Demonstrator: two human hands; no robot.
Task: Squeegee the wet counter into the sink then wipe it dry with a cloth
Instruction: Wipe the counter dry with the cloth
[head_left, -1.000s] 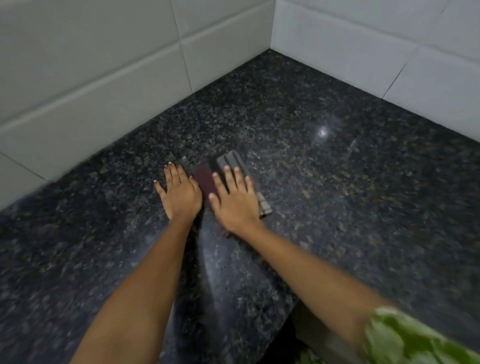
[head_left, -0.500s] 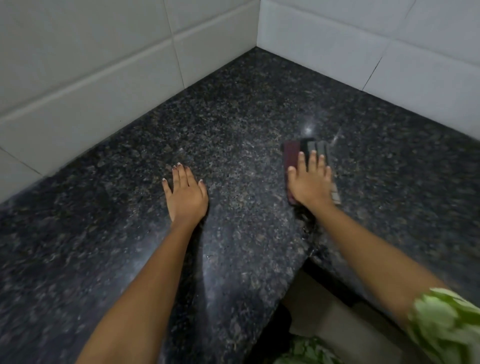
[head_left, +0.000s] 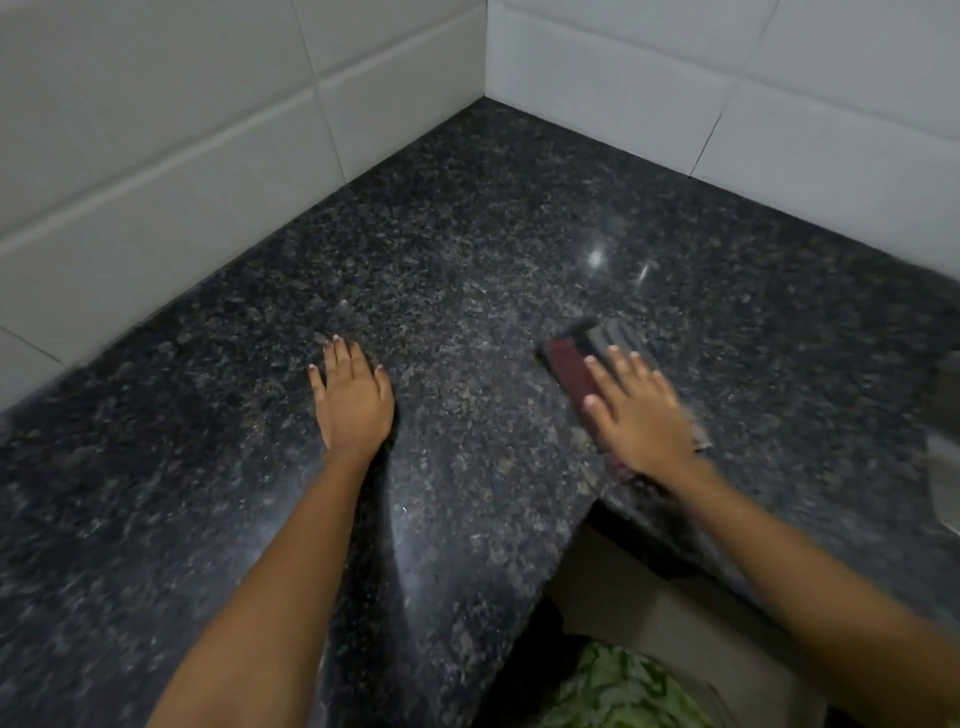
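A folded cloth (head_left: 574, 364), dark red with grey stripes, lies flat on the black speckled granite counter (head_left: 493, 249). My right hand (head_left: 639, 415) presses on the cloth with straight, spread fingers and covers its near half. My left hand (head_left: 353, 400) rests flat on the counter, palm down, well to the left of the cloth. No squeegee is in view.
White tiled walls (head_left: 156, 130) meet in a corner behind the counter. A pale edge, perhaps the sink (head_left: 945, 441), shows at the far right. The counter's front edge cuts inward near my body, with a green patterned garment (head_left: 623, 691) below it.
My right hand slid the cloth from beside my left hand far to the right, then back slightly toward me. My left hand stayed flat in place.
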